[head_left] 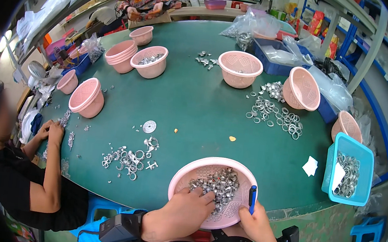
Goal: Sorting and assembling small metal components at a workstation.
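Observation:
A pink plastic basket tilts toward me at the table's near edge, with many small silvery metal pieces heaped inside. My left hand reaches over its near left rim, fingers extended and apart on the pieces; their tips are partly hidden. At the basket's right side, my right hand is closed round a blue pen that points upward. That hand also rests against the rim, its lower fingers out of sight. Left of the basket lies a scatter of metal rings and small castings.
On the green table stand several pink baskets. More rings lie at the right, near a turquoise basket of rings. A metal disc lies mid-left. A co-worker sits left; another person is across.

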The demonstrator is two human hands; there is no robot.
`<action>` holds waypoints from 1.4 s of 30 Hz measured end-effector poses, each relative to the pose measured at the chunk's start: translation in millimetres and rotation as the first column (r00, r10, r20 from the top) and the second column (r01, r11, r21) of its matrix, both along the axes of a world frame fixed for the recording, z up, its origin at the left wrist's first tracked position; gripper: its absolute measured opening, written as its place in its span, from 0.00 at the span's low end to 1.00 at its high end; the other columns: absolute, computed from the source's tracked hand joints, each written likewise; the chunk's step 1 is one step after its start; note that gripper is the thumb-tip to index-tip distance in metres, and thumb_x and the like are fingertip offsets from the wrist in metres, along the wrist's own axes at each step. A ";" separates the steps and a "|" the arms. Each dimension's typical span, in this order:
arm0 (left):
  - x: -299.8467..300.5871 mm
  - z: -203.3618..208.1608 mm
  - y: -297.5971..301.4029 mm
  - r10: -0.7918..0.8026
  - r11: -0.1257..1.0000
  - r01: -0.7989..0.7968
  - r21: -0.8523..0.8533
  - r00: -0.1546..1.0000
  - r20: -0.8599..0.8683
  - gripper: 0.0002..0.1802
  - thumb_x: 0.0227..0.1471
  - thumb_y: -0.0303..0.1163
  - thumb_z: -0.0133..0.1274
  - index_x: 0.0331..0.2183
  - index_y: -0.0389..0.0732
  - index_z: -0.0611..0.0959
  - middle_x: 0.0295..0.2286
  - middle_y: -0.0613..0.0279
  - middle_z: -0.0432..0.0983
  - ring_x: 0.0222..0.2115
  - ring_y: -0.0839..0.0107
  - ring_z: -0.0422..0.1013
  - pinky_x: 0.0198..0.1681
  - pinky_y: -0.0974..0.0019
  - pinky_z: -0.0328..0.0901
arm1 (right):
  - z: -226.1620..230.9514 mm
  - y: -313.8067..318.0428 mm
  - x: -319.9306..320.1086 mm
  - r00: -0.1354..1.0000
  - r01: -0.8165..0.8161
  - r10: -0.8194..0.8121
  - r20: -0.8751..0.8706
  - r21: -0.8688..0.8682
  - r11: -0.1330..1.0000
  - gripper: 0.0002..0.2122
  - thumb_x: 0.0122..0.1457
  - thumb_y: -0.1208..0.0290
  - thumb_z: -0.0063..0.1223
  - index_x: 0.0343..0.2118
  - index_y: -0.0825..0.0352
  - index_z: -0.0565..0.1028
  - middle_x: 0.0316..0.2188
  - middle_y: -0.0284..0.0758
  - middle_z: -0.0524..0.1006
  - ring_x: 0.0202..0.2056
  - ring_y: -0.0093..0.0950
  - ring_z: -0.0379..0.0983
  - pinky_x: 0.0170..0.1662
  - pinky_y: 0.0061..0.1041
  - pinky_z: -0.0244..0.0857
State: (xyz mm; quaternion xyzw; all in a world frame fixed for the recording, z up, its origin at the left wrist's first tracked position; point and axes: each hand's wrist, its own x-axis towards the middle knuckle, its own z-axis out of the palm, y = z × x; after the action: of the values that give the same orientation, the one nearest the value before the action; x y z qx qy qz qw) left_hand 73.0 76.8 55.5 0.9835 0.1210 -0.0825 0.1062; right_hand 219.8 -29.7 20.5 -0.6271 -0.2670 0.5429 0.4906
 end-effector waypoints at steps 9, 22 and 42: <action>-18.0 13.4 -3.4 -0.038 0.984 0.034 0.176 0.999 0.017 0.12 0.32 0.36 0.46 0.23 0.39 0.72 0.28 0.60 0.67 0.31 0.67 0.63 0.35 0.72 0.56 | -13.4 -0.2 1.0 0.975 -0.014 -0.016 0.221 0.131 0.991 0.14 0.45 0.76 0.36 0.37 0.74 0.60 0.20 0.33 0.64 0.22 0.19 0.58 0.26 0.19 0.57; -27.7 16.8 -6.1 -0.036 0.992 0.037 0.123 0.999 -0.010 0.15 0.35 0.27 0.41 0.31 0.36 0.72 0.35 0.55 0.67 0.36 0.64 0.63 0.41 0.68 0.55 | -9.9 1.3 -2.8 0.957 -0.020 -0.022 0.288 0.143 0.990 0.14 0.45 0.76 0.36 0.36 0.73 0.61 0.17 0.34 0.64 0.19 0.20 0.60 0.24 0.20 0.57; -24.1 3.7 -4.7 0.047 0.963 -0.068 0.260 0.995 0.087 0.16 0.34 0.28 0.42 0.31 0.35 0.71 0.30 0.59 0.66 0.29 0.70 0.64 0.33 0.73 0.57 | -4.1 2.1 -5.9 0.944 -0.034 -0.024 0.328 0.170 0.985 0.15 0.45 0.76 0.37 0.38 0.74 0.60 0.23 0.37 0.66 0.25 0.23 0.62 0.32 0.21 0.58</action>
State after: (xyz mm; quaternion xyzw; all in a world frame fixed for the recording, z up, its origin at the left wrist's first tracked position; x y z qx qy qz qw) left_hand 48.9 72.0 59.1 0.9875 0.1551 -0.0233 -0.0179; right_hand 214.0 -27.6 16.4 -0.6632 -0.3929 0.4065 0.4904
